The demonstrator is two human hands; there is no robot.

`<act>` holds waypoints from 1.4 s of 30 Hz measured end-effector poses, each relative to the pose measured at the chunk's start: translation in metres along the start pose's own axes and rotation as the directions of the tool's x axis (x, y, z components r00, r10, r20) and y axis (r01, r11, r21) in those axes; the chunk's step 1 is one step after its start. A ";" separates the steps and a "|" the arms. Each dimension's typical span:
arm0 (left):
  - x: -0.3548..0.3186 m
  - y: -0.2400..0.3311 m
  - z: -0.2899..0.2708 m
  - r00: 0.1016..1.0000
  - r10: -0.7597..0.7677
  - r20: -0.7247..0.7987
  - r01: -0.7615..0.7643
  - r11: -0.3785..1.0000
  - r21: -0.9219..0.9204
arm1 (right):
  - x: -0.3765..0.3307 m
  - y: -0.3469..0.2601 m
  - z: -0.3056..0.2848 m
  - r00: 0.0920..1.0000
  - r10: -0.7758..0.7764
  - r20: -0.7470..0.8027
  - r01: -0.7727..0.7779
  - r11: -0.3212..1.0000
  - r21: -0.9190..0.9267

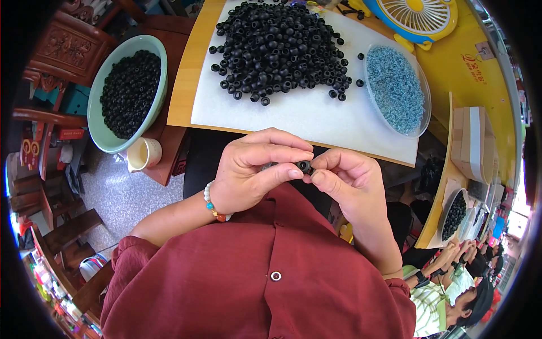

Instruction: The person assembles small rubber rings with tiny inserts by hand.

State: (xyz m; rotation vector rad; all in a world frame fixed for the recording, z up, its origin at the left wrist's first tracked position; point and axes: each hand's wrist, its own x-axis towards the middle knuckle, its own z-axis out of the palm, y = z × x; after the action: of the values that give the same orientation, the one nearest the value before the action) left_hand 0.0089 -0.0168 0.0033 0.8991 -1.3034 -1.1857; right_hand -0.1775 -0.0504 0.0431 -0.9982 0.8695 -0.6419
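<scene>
In front of my chest, my left hand (248, 164) pinches a round black bead (305, 166) with a hole between thumb and fingertips. My right hand (350, 178) is closed at the same spot, thumb and forefinger on a small black piece against that bead. Whether this piece is a second bead, I cannot tell. Just beyond my hands, a large heap of black beads (282, 51) lies on a white mat (226, 113). To its right, a clear shallow dish (427, 113) holds tiny pale-blue beads (395, 87).
At left, a pale green bowl (164, 65) of black beads stands by a cream cup (149, 153). A blue-and-yellow fan (418, 11) lies at the far right. A cardboard box (466, 141) sits on the right-hand table, with a co-worker (446, 302) below it.
</scene>
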 end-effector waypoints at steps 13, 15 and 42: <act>-0.002 0.004 0.000 0.994 0.102 0.027 -0.102 0.995 0.000 | -0.006 -0.014 -0.004 0.999 0.022 0.046 -0.018 0.996 -0.092; -0.002 0.003 0.000 0.993 0.116 0.027 -0.116 0.993 0.007 | -0.006 -0.015 -0.005 0.995 0.068 0.076 -0.068 0.998 0.000; -0.007 -0.001 -0.005 0.980 0.147 0.135 -0.120 0.974 -0.192 | 0.008 0.021 -0.003 0.918 0.186 0.350 -0.325 0.859 0.396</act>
State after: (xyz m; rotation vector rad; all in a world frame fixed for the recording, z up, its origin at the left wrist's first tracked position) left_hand 0.0143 -0.0106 0.0000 0.5894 -1.3268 -1.2615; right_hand -0.1745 -0.0497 0.0208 -0.5249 0.5350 -0.4150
